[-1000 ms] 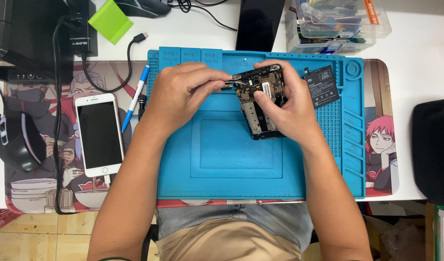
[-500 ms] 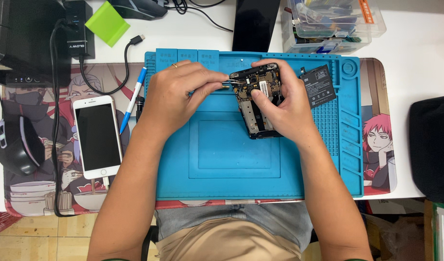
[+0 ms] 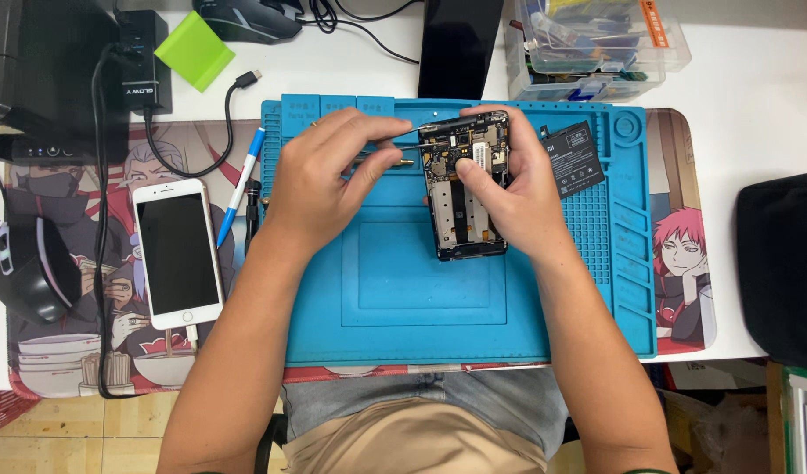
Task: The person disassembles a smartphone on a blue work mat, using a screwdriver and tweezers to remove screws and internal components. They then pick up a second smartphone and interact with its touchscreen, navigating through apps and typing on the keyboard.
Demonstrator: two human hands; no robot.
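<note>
While right hand (image 3: 518, 197) clamps the phone (image 3: 467, 189), left hand (image 3: 320, 180) pinches tweezers (image 3: 412, 130), probably; a slip could gouge the board.

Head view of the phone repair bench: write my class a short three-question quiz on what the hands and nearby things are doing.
1. True or false: the right hand grips the opened phone.
2. Which hand holds the thin metal tool? A) left hand B) right hand C) neither
3. Fill in: the white phone lies off the blue mat, to its ____ in the picture.

Key: 1 true; 2 A; 3 left. The loose black battery lies on the mat beside the right hand.
</note>
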